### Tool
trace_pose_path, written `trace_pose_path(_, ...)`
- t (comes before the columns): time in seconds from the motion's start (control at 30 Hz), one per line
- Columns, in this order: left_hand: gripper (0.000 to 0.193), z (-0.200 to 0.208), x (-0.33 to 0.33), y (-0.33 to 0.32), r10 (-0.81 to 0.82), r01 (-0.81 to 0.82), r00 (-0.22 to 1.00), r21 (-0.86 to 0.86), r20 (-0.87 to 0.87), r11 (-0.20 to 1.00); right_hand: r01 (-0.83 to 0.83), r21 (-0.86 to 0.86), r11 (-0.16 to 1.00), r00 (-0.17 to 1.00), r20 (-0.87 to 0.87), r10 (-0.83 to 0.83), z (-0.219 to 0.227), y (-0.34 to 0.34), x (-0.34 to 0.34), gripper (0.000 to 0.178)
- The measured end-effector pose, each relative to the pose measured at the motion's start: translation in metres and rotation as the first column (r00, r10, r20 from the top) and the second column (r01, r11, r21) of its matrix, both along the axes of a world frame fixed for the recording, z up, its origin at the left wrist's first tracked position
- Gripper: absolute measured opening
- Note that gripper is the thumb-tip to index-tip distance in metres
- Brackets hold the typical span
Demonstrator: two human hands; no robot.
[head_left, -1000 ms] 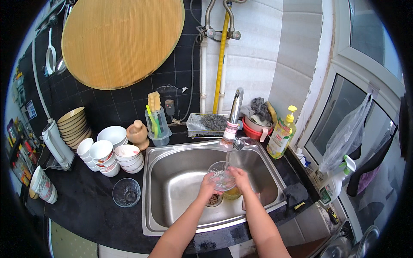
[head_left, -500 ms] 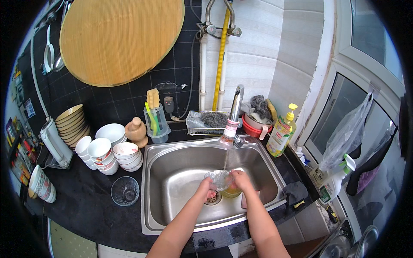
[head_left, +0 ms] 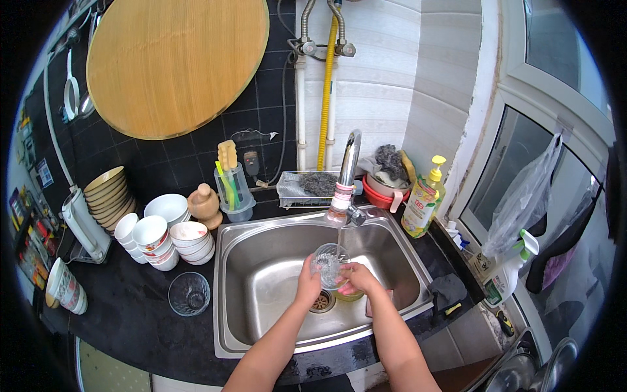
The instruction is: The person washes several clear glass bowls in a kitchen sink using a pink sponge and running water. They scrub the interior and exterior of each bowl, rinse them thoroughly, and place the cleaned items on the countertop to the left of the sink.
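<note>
A clear glass bowl is tilted in the stream under the faucet, above the sink. My left hand grips its left side. The fingers of my right hand are curled at its lower right rim, partly hidden by the glass. Below my hands, a yellowish see-through vessel sits beside the drain, mostly covered by the right hand. A pinkish cloth or sponge shows in part by the right forearm. On the counter left of the sink stands another clear glass bowl.
Stacked white bowls, a wooden mortar and a utensil holder line the counter's back left. A wire rack sits behind the sink. Dish soap stands at the back right, with a dark cloth near the right edge.
The glass bowl has turned from nearly level to tipped, its round opening now facing up toward me. My right hand has shifted from its upper right rim to its lower right.
</note>
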State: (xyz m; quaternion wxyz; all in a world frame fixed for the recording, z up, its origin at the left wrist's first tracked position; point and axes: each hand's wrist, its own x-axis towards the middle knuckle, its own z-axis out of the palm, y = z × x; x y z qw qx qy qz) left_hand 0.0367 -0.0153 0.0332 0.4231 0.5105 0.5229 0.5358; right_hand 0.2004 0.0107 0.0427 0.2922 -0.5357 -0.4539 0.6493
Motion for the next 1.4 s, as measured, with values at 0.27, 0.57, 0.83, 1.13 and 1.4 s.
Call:
trace_pose_path(0.27,0.057,0.05,0.019,-0.016,0.045,0.136,0.883,0.347,-0.466,0.928,-0.035,0.304,0.952,0.93,0.359,-0.08,-0.041,0.016,0.015,0.036)
trace_pose_path(0.57,0.054,0.078,0.032,0.005,0.147,0.191,0.719,0.398,-0.679,0.897,-0.447,0.095,0.89,0.488,0.859,0.153,-0.023,-0.004,0.004,0.031)
trace_pose_path(0.83,0.053,0.079,-0.013,-0.005,0.246,0.147,0.57,0.393,-0.784,0.908,-0.657,-0.009,0.753,0.234,0.948,0.215,-0.057,0.011,0.003,0.029)
trace_pose_path(1.13,0.053,0.086,-0.066,-0.034,0.298,0.174,0.449,0.409,-0.843,0.896,-0.544,0.12,0.83,0.349,0.932,0.095,0.005,-0.017,-0.002,0.025)
trace_pose_path(1.4,0.056,0.097,-0.085,-0.049,0.355,0.343,0.198,0.404,-0.914,0.848,-0.27,0.474,0.839,0.588,0.771,-0.246,-0.002,-0.011,0.003,0.022)
